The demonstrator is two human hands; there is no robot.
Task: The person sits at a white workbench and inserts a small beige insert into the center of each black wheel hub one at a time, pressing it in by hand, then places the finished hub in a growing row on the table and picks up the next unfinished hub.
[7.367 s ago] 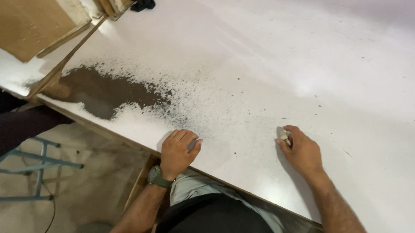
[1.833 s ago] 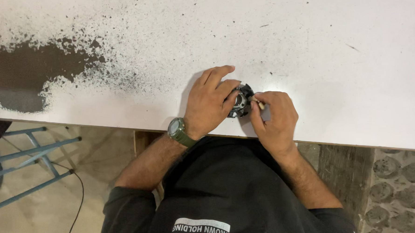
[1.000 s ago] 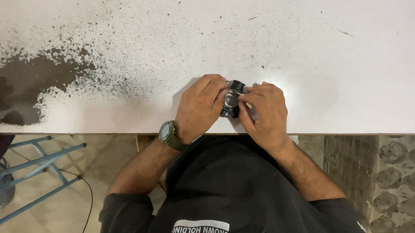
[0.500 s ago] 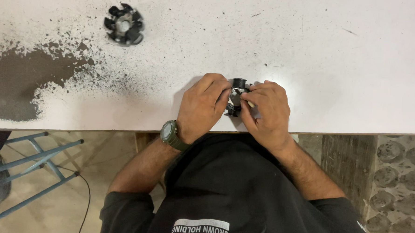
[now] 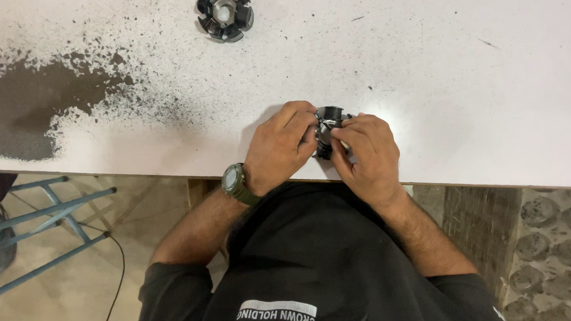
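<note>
My left hand (image 5: 281, 144) and my right hand (image 5: 365, 152) meet near the front edge of a white table (image 5: 468, 91). Between their fingertips they hold a small black round part (image 5: 329, 117) with a metal middle; most of it is hidden by my fingers. A green watch (image 5: 236, 181) sits on my left wrist. A second black star-shaped round part (image 5: 225, 11) with a silver hub lies on the table far from both hands, at the top left.
A worn dark patch with black speckles (image 5: 25, 104) spreads over the table's left side. Below the table edge stand a blue metal frame (image 5: 45, 220) on the floor at left and a patterned stone surface (image 5: 544, 255) at right.
Both hands came together from apart and now hold the small black part between them. The view shifted, bringing the second black part on the table into sight.
</note>
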